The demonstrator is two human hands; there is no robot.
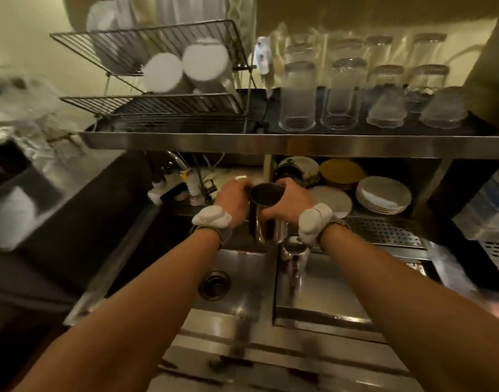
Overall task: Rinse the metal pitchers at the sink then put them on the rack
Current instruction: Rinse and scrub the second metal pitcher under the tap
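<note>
I hold a metal pitcher (266, 210) upright over the divide between the two sink basins. My right hand (289, 202) wraps its right side near the rim. My left hand (232, 200) grips its left side, where the handle seems to be. A second metal pitcher (295, 260) stands below in the right basin (327, 292). The wire dish rack (157, 108) sits on the steel shelf at upper left, its lower tier bare, white cups (186, 66) lying on the upper tier.
Rows of upturned glasses (356, 91) fill the shelf's right half. Plates (384, 195) and bowls are stacked under the shelf behind the sink. A faucet (176, 162) rises behind the left basin (234, 278), which has a drain (214, 284). A perforated drain tray (384, 232) lies at right.
</note>
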